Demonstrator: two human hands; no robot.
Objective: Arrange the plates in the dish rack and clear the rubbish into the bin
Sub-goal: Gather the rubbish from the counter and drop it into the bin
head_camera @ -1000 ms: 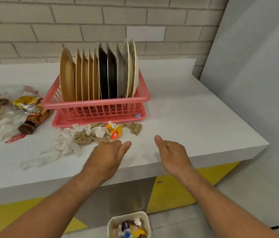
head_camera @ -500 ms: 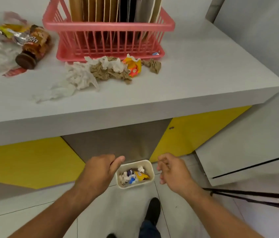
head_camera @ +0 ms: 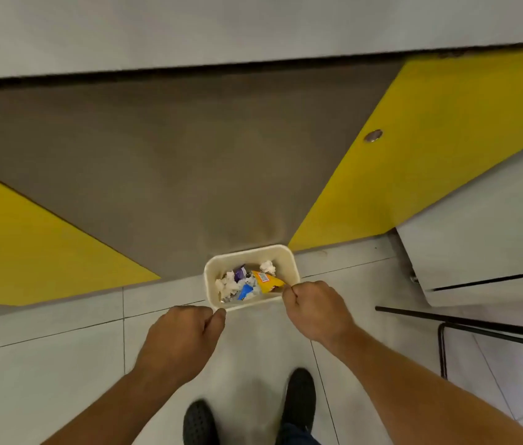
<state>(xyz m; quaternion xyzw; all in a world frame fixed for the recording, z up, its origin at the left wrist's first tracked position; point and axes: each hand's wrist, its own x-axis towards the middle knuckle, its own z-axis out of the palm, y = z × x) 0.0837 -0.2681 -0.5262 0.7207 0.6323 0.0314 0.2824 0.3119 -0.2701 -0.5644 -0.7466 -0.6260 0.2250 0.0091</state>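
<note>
Reaching down toward the floor, both hands sit at the near side of the bin. The left hand [head_camera: 183, 342] has its fingers curled under the palm, with the thumb tip at the bin's near-left corner. The right hand [head_camera: 316, 311] is bunched as well, thumb and forefinger closed together over the near-right corner. Whether either hand grips the rim, or the right one pinches the yellow wrapper [head_camera: 265, 281] whose tip ends just there, I cannot tell.

The bin [head_camera: 248, 252] lies at one o'clock from the left hand and eleven o'clock from the right. Its long axis runs roughly nine to three, and the right hand is the nearer, overlapping the rim. A two-handed lift looks likely, one hand per short end.

Crumpled tissue [head_camera: 268, 267] lies inside. The bin stands on the tiled floor [head_camera: 60, 364], against the grey panel [head_camera: 157, 171] at twelve. Shoes [head_camera: 298, 396] show at six, and a black metal frame [head_camera: 446, 322] stands well apart at three.
</note>
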